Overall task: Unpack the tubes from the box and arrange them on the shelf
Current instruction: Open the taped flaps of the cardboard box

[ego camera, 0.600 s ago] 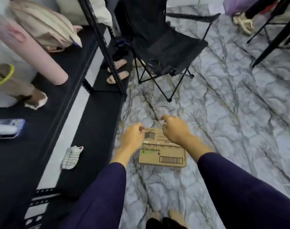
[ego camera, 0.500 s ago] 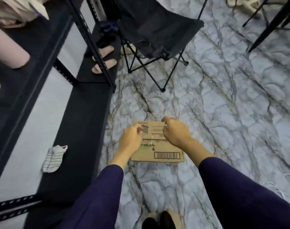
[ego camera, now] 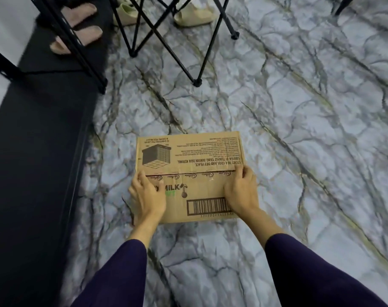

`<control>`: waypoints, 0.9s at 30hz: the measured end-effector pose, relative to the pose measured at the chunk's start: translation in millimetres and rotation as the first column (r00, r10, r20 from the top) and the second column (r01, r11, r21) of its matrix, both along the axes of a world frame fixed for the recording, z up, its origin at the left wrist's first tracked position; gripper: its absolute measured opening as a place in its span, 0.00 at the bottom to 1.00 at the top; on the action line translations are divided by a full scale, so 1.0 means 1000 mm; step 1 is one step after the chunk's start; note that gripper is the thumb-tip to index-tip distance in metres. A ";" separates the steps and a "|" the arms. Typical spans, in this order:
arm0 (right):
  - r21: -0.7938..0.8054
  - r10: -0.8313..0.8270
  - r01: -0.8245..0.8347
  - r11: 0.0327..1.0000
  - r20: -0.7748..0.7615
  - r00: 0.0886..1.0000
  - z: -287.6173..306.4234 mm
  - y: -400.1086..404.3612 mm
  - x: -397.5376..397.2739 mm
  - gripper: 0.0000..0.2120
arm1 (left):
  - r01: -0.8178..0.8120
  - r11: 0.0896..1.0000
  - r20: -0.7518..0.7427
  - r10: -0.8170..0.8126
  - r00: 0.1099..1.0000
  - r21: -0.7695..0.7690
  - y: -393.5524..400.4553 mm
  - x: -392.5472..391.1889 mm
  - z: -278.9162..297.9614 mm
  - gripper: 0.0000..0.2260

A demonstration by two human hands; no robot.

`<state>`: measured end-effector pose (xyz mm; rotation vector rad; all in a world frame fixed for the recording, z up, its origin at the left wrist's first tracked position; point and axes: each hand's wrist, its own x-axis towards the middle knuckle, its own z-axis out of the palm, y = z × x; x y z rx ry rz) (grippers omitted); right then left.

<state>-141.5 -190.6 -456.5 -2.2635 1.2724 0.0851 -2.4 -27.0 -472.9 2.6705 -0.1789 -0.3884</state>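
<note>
The box lies shut beside the shelf, 0 tubes in view; full or emptied, unclear. Left hand rests flat on it; right hand grips its right edge.

On the floor, my left hand rested on the box's left end and my right hand gripped its right end; the shelf stood left of it, chair legs behind.
</note>
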 end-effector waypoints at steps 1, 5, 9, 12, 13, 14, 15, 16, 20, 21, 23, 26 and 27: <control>0.006 -0.026 0.026 1.000 0.021 0.999 -0.002 0.000 0.001 0.24 | -0.030 0.999 0.016 0.030 0.999 -0.017 -0.003 0.001 0.000 0.29; 0.086 -0.180 0.173 0.981 0.072 0.981 0.006 -0.007 0.003 0.31 | -0.167 0.984 0.010 0.168 0.986 -0.067 -0.007 0.010 0.005 0.28; 0.249 -0.316 0.301 0.921 0.023 0.949 0.022 -0.013 0.007 0.35 | -0.189 0.982 -0.136 0.185 0.973 -0.015 -0.001 0.019 0.011 0.28; 0.286 -0.306 0.302 0.909 -0.031 0.951 0.033 -0.011 0.007 0.30 | -0.124 0.991 -0.293 0.107 0.950 -0.040 -0.002 0.018 0.017 0.32; 0.275 -0.264 0.263 0.925 -0.033 0.964 0.036 -0.008 0.006 0.28 | -0.080 0.996 -0.311 0.064 0.948 -0.037 -0.003 0.016 0.018 0.32; 0.255 -0.202 0.201 0.946 -0.024 0.979 0.038 -0.004 0.006 0.26 | 0.006 1.000 -0.292 -0.002 0.956 0.011 -0.006 0.011 0.022 0.29; 0.228 -0.121 0.120 0.966 -0.009 0.993 0.039 0.000 0.006 0.24 | 0.103 0.992 -0.258 -0.081 0.963 0.074 -0.010 0.005 0.025 0.25; 0.202 -0.029 0.029 0.979 -0.002 1.000 0.039 0.004 0.006 0.23 | 0.193 0.975 -0.228 -0.163 0.960 0.112 -0.014 -0.001 0.028 0.21; 0.196 0.274 -0.261 0.945 -0.045 0.961 0.035 0.016 0.012 0.20 | 0.502 0.856 -0.161 -0.483 0.861 0.120 -0.027 -0.010 0.031 0.17; 0.217 0.312 -0.294 0.931 -0.053 0.949 0.034 0.017 0.014 0.19 | 0.572 0.813 -0.158 -0.554 0.817 0.107 -0.029 -0.008 0.028 0.17; 0.218 0.375 -0.354 0.909 -0.060 0.925 0.029 0.018 0.018 0.21 | 0.678 0.728 -0.133 -0.665 0.735 0.104 -0.031 -0.006 0.025 0.17; 0.140 0.429 -0.417 0.898 -0.065 0.901 0.014 0.015 0.021 0.25 | 0.733 0.646 -0.017 -0.748 0.664 0.212 -0.030 -0.006 0.015 0.17; 0.125 0.425 -0.416 0.901 -0.052 0.904 0.009 0.014 0.020 0.24 | 0.722 0.639 0.026 -0.754 0.657 0.265 -0.028 -0.006 0.011 0.17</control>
